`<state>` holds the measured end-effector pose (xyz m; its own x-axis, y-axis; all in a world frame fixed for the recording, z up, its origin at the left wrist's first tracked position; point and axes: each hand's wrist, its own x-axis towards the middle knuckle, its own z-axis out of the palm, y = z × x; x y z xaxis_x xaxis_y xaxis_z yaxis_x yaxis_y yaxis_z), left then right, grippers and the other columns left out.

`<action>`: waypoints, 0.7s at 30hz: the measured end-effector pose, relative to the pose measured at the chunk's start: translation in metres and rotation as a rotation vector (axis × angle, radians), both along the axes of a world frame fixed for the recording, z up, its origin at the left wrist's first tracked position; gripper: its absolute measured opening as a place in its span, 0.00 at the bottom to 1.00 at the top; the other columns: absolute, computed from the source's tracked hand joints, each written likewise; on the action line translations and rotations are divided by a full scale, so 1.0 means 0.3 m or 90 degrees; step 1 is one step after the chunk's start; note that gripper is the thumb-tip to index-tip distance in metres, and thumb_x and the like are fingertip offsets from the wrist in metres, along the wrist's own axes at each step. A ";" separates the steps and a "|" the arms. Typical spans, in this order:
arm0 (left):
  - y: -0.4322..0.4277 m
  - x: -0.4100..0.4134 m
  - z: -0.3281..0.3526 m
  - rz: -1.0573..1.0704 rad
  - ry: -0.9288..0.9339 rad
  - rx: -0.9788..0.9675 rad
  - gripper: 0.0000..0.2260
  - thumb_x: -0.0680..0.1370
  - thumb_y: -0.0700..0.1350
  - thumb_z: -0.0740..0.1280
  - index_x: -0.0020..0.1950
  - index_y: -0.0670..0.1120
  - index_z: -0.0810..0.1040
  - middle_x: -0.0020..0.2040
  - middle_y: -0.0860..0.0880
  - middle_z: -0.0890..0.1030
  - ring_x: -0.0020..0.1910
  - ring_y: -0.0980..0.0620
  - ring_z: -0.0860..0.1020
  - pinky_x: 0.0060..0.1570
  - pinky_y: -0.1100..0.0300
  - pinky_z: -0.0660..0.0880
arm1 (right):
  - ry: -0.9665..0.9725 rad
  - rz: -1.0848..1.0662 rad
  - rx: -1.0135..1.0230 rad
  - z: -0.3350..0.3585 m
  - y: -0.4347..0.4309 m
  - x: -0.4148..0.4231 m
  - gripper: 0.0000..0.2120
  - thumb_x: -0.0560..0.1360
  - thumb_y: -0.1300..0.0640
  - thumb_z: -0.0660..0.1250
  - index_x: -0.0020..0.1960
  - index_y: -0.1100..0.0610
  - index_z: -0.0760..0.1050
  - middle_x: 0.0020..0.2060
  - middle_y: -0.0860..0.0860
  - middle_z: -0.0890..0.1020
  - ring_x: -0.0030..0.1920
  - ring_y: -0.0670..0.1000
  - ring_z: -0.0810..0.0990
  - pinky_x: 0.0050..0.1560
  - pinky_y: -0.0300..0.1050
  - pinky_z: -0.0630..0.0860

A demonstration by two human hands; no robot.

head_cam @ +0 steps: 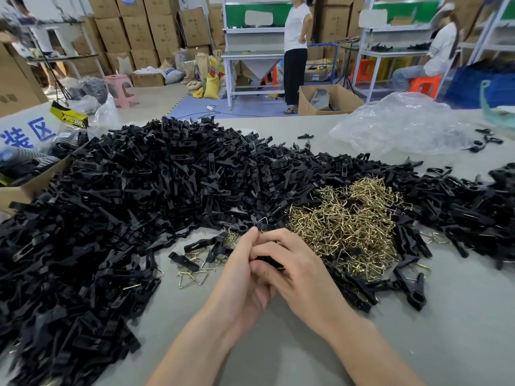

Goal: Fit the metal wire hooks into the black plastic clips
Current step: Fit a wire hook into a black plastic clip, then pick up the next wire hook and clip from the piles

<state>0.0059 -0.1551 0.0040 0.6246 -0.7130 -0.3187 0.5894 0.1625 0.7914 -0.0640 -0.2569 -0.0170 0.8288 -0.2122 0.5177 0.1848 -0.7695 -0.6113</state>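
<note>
Both hands meet at the table's middle. My left hand [242, 270] and my right hand [295, 270] are curled together round a black plastic clip [269, 261], mostly hidden between the fingers. A heap of gold metal wire hooks [348, 221] lies just right of my hands. A huge pile of black clips [133, 196] covers the left and far side. A few loose hooks [192, 277] and clips [195, 245] lie just left of my hands. Whether a hook is in my fingers is hidden.
More black clips [459, 207] spread to the right; some [409, 288] have hooks fitted. A crumpled clear plastic bag [401, 123] lies far right, a cardboard box [25, 188] at the left edge. The grey table [278, 344] shows bare near me. People and benches are behind.
</note>
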 end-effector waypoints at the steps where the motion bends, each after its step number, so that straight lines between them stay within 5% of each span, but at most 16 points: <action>1: 0.001 0.003 -0.002 0.000 -0.005 -0.008 0.24 0.83 0.57 0.59 0.62 0.38 0.79 0.57 0.36 0.83 0.53 0.46 0.84 0.57 0.52 0.79 | -0.010 -0.006 0.002 0.003 -0.004 -0.001 0.13 0.81 0.44 0.62 0.58 0.47 0.80 0.59 0.40 0.76 0.60 0.45 0.76 0.60 0.42 0.74; 5: -0.002 0.035 -0.015 0.017 -0.045 -0.016 0.23 0.83 0.58 0.56 0.54 0.41 0.82 0.40 0.45 0.79 0.39 0.50 0.77 0.47 0.54 0.76 | -0.059 -0.074 0.001 0.010 -0.032 -0.010 0.12 0.80 0.52 0.66 0.63 0.50 0.79 0.58 0.41 0.78 0.58 0.41 0.78 0.58 0.36 0.75; 9: 0.012 0.060 -0.014 0.045 -0.088 -0.026 0.21 0.80 0.56 0.59 0.38 0.48 0.87 0.40 0.48 0.84 0.35 0.52 0.79 0.43 0.57 0.75 | -0.030 -0.135 -0.006 0.004 -0.044 -0.022 0.13 0.80 0.55 0.69 0.64 0.50 0.78 0.54 0.41 0.79 0.54 0.40 0.77 0.55 0.34 0.74; 15: 0.016 0.076 -0.027 0.091 -0.060 -0.025 0.20 0.84 0.55 0.55 0.60 0.44 0.80 0.47 0.43 0.85 0.42 0.49 0.82 0.50 0.52 0.79 | -0.048 -0.198 0.134 0.025 -0.051 -0.058 0.13 0.79 0.54 0.71 0.63 0.51 0.79 0.52 0.40 0.81 0.49 0.37 0.79 0.51 0.32 0.75; 21: 0.026 0.088 -0.036 0.114 0.000 -0.040 0.17 0.85 0.52 0.57 0.55 0.42 0.80 0.41 0.45 0.83 0.33 0.52 0.81 0.35 0.60 0.81 | -0.346 -0.390 0.526 0.212 -0.378 -0.203 0.14 0.78 0.56 0.71 0.62 0.48 0.76 0.45 0.47 0.84 0.40 0.43 0.83 0.39 0.36 0.79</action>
<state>0.0323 -0.1475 -0.0068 0.7435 -0.6085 -0.2772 0.5465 0.3142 0.7763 -0.1249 -0.3704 0.0467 0.1815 -0.9397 0.2899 0.3118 -0.2246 -0.9232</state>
